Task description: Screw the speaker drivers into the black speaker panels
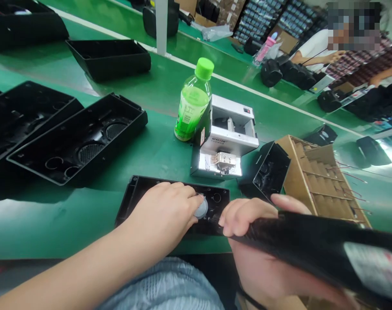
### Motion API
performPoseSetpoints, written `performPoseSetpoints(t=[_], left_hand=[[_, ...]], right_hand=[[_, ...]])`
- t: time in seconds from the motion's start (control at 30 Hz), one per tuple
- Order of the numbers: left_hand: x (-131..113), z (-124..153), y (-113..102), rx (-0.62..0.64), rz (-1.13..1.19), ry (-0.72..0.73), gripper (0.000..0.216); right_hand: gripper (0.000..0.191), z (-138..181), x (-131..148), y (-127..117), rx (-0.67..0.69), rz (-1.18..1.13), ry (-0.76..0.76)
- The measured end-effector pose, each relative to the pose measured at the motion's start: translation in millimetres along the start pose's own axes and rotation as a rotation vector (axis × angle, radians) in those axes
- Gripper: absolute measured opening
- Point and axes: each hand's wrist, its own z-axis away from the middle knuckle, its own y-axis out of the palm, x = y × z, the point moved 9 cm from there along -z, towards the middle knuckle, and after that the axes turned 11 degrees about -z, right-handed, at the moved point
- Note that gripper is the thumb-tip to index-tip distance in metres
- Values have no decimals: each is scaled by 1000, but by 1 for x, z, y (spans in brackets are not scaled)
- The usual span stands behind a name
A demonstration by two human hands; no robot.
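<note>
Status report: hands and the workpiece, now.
Left hand pressing small grey round part into black plastic housing. Right hand gripping black power tool. Green drink bottle behind, apart.

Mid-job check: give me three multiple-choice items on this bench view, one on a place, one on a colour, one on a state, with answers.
1. Where is the bottle?
A. Left of the white machine
B. Inside the cardboard tray
C. On a shell

2. What colour is the bottle's cap?
A. Red
B. Green
C. White

3. What is the right hand doing?
A. Resting open
B. Gripping a black tool
C. Holding the bottle

Answers:
1 A, it stands against the machine's left side.
2 B, the cap is bright green.
3 B, its fingers wrap the tool while the left hand holds a grey part on the shell.
</note>
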Motion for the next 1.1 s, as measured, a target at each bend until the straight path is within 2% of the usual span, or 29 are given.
performPoseSetpoints(t=[0.07,0.1,0.17,0.27,0.4,0.5,0.6,0.7,0.8,0.93,1.1], left_hand=[[2,0,2,10,8,-8,32],[3,1,3,7,9,-9,33],[4,2,4,-11,1,-1,34],[4,3,4,-46,-48,23,34],[1,5,-2,-117,-63,56,35],[2,5,-5,-132,-30,45,33],[0,5,-2,-80,1,60,27],[-2,5,-1,-46,47,80,25],[-2,6,-3,-65,55,78,24],[0,10,-11,-152,45,71,21],[11,21,-33,-361,82,30,23]], right_hand=[[61,-14,4,-3,-52,-14,15],[62,-26,8,-6,-91,-20,39],[51,-54,23,-10,-160,-25,11],[51,-98,41,-2,-107,17,-96],[60,-130,30,10,-90,78,-175],[61,-135,15,19,-112,112,-200],[72,-136,7,25,-132,186,-191],[82,-136,6,28,-112,236,-180],[80,-135,6,25,-114,226,-139],[72,-133,-1,20,-91,197,-55],[69,-126,-4,11,-57,36,-80]])
